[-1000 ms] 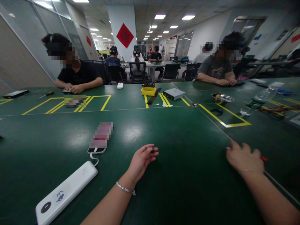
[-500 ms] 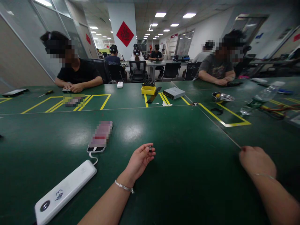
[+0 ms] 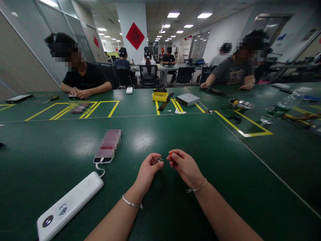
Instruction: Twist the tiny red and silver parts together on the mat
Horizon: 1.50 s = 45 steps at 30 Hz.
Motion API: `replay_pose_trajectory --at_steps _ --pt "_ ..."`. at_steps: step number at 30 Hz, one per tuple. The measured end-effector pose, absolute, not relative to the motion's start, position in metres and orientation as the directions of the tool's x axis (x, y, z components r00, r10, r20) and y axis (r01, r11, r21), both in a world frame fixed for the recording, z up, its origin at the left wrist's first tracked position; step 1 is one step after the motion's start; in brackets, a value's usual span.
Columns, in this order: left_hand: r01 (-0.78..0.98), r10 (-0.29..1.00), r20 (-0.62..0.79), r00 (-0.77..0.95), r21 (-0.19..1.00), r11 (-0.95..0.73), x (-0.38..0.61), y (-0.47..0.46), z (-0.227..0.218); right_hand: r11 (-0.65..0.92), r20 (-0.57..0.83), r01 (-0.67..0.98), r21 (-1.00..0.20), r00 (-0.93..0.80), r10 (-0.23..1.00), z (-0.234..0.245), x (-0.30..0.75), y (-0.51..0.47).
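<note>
My left hand (image 3: 148, 170) rests on the green table (image 3: 205, 157) and pinches a small dark metal part (image 3: 160, 159) between thumb and fingertips. My right hand (image 3: 185, 166) is right beside it, fingers curled around a small tool with a red-orange end (image 3: 170, 155). The two hands nearly touch over the table's near middle. How much of the tool is in the right hand is hidden by the fingers.
A white power bank (image 3: 69, 204) lies at the near left, cabled to a phone (image 3: 108, 146). Farther back sit a yellow tray (image 3: 159, 96), a grey box (image 3: 187, 99), a metal dish (image 3: 241, 104) and a plastic bottle (image 3: 281, 107). Other people sit across the table.
My right hand has come from the far right of the table to the middle, beside my left hand, carrying the red-tipped tool. My left hand has barely moved.
</note>
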<state>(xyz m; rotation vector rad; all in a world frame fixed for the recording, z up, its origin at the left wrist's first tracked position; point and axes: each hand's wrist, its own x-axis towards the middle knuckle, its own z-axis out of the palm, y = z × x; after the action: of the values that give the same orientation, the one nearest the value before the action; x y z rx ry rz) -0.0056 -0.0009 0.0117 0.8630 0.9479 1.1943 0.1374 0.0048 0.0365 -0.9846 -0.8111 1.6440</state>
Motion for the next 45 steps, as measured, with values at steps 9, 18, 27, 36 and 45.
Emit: replay_pose_trajectory --at_steps 9,18,27,36,45 --pt "0.061 0.997 0.012 0.075 0.998 -0.017 0.0 -0.005 0.02 -0.33 -0.231 -0.508 -0.796 -0.249 0.941 0.024 0.152 0.003" --pt "0.314 0.96 0.259 0.109 0.907 -0.28 -0.001 -0.01 0.015 -0.326 -0.265 -0.482 -0.813 -0.192 0.945 0.018 0.145 0.003" --pt "0.376 0.941 0.338 0.035 0.868 -0.326 -0.001 -0.009 0.013 -0.343 -0.331 -0.532 -0.774 -0.122 0.936 0.02 0.138 -0.003" --pt "0.486 0.91 0.409 0.069 0.783 -0.388 0.003 -0.017 0.015 -0.176 -0.214 -0.402 -0.898 0.051 0.975 0.016 0.124 -0.011" --pt "0.491 0.915 0.404 -0.005 0.798 -0.35 0.001 -0.019 0.015 -0.159 -0.203 -0.402 -0.902 0.068 0.977 0.015 0.119 -0.019"
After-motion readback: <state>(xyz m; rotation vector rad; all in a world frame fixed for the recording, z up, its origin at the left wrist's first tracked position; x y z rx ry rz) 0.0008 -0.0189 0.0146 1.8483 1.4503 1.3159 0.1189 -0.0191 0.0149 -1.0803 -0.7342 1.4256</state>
